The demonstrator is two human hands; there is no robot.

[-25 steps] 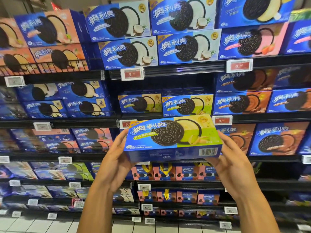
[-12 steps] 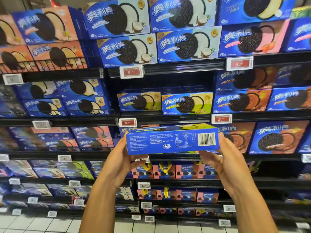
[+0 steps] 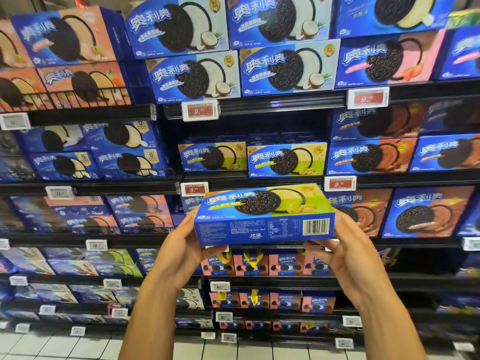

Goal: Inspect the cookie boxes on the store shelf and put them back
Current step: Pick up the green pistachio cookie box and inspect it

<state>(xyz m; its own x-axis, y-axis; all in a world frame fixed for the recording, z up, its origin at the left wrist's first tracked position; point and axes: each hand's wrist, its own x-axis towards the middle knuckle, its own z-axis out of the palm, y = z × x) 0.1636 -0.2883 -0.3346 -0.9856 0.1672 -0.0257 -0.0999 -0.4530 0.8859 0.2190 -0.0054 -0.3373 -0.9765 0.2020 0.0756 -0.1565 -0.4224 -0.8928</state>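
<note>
A blue and green cookie box is held up in front of the shelves, between both hands. Its barcode side faces me and its picture face tilts upward. My left hand grips the box's left end, fingers curled behind it. My right hand grips the right end from below. Two matching green boxes stand on the shelf just above, with dark empty room over them.
Store shelves full of blue cookie boxes in several flavours fill the view, with red price tags on their edges. Small pink boxes stand on lower shelves. White floor tiles show at the bottom.
The box was tipped from its picture face to its barcode side, then tilted partly back, so both faces show now. Both hands stayed on its ends.
</note>
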